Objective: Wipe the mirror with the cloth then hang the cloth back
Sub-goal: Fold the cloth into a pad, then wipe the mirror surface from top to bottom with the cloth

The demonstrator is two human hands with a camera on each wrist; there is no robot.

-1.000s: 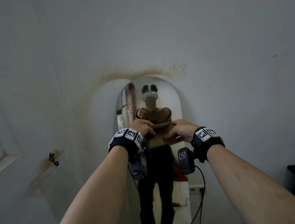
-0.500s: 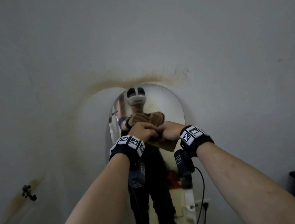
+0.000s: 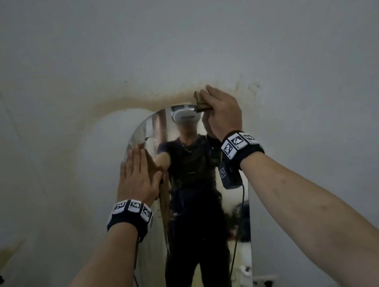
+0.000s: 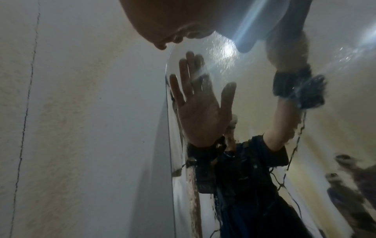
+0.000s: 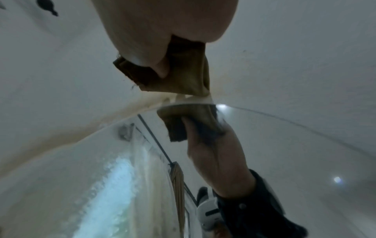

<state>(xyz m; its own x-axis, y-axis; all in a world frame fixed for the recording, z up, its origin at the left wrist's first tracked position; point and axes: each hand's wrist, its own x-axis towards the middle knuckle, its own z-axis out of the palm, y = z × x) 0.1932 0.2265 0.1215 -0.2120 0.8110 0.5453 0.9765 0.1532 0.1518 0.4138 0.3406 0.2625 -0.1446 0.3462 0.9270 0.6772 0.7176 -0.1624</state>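
1. The right hand (image 3: 224, 113) clutched the folded brown cloth (image 5: 179, 77) at the arched frameless mirror's (image 3: 203, 212) top edge.
2. The left hand (image 3: 138, 179) lay flat, fingers straight, bracing the glass.
3. Firm, overlapping downward strokes would have suited best.

No words, brands or numbers read anywhere; only black-and-white coded squares on the left wristband (image 3: 130, 212) and right wristband (image 3: 239, 144), unreadable as text.
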